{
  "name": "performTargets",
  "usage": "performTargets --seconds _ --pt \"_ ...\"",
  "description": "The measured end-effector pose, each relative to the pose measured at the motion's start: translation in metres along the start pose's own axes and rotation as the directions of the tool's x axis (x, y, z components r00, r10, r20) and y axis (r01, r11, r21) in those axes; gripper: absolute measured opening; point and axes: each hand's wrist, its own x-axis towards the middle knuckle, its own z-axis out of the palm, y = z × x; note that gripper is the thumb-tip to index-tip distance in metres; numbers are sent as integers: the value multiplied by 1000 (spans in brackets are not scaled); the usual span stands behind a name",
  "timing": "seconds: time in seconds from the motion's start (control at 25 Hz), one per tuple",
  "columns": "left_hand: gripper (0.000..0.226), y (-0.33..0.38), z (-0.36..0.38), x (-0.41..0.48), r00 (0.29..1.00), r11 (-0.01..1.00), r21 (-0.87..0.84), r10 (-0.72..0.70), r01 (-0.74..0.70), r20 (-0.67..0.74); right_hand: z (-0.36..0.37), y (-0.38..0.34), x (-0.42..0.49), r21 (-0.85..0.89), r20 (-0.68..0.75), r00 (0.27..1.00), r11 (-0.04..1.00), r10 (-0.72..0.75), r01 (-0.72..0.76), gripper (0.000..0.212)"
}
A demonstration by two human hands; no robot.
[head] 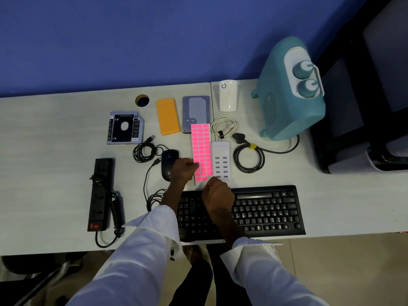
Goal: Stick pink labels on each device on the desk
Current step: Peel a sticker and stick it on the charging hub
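A sheet of pink labels [201,149] lies in the middle of the desk [55,173]. My left hand [182,171] rests on the sheet's left edge, fingertips touching a label. My right hand [217,191] is curled at the sheet's near end, above the black keyboard [265,208]. Devices around: black mouse [169,161], white USB charger hub [221,160], black power strip [100,191], orange case [167,115], hard drive [195,109], drive caddy [125,127], white plug-in unit [228,96], teal heater [289,89].
A coiled black cable [144,151] lies left of the mouse, a white cable [224,127] and the heater's black cord [249,157] to the right. A cable hole [142,100] is at the back. A dark printer [364,129] stands at the right edge.
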Motion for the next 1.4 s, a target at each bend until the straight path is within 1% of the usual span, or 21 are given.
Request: performTargets --seconds 0.08,0.12,0.2,0.24,0.28,0.36,0.4,0.48,0.56,0.6,0.64,0.72,0.8,0.84,0.88,0.96,1.04,1.16,1.24,1.32,1.4 --pt "37 -5 -1 -8 999 999 41 28 -28 -17 -2 2 0 40 1 1000 999 5 -5 20" --pt "37 -6 -4 -10 999 999 18 29 -29 -38 -4 1 -1 74 -16 1000 997 12 -10 22" --pt "37 -7 -12 -14 997 995 -103 6 -14 -78 -8 -2 -5 205 -57 997 978 48 -35 31" --pt "37 -8 -17 -15 996 987 -162 -1 -13 -86 -9 -3 -6 300 -58 995 952 79 -58 36" --pt "38 -7 -22 -16 996 981 -192 0 -17 -91 -9 -6 -7 396 -41 993 914 110 -85 39" --pt "43 -8 -30 -17 994 983 -181 10 -29 -106 -6 -10 -4 568 41 988 810 147 -144 38" --pt "46 -8 -32 -18 994 986 -164 15 -33 -110 -5 -13 -2 637 86 985 752 150 -170 34" --pt "47 -8 -34 -20 993 988 -149 31 -48 -113 -3 -16 2 750 149 977 626 152 -212 15" --pt "42 -10 -33 -24 988 984 -155 68 -90 -141 -3 -20 3 825 186 970 512 155 -240 30" --pt "40 -11 -33 -28 981 980 -156 100 -126 -166 -2 -21 3 841 202 965 475 169 -260 31" --pt "37 -12 -32 -32 971 975 -141 146 -174 -188 -2 -22 3 856 210 963 443 172 -266 26" --pt "29 -17 -32 -40 937 947 -75 293 -311 -189 -1 -22 5 875 217 961 403 171 -269 6" --pt "21 -22 -30 -47 893 902 0 427 -431 -142 -1 -23 7 886 219 958 374 186 -275 8" --pt "22 -24 -30 -49 875 884 50 468 -465 -127 -2 -23 7 892 218 959 362 183 -272 4" --pt "23 -25 -30 -51 863 871 94 491 -483 -119 -2 -23 7 900 213 961 349 175 -262 9" --pt "24 -27 -30 -53 856 862 143 503 -487 -118 -2 -23 8 905 202 968 349 149 -242 15" --pt "21 -27 -30 -52 858 864 157 498 -478 -127 0 -23 8 902 206 969 358 134 -241 11" --pt "18 -24 -29 -50 858 865 168 496 -474 -136 3 -24 8 902 208 969 356 136 -244 12" --pt "15 -23 -28 -50 868 878 136 475 -458 -143 4 -24 10 902 220 966 350 134 -254 13" --pt "11 -23 -27 -49 883 895 81 446 -439 -147 3 -22 11 886 254 959 366 130 -284 14" --pt "10 -23 -26 -49 890 901 65 433 -428 -140 4 -19 13 875 266 955 383 129 -295 15"
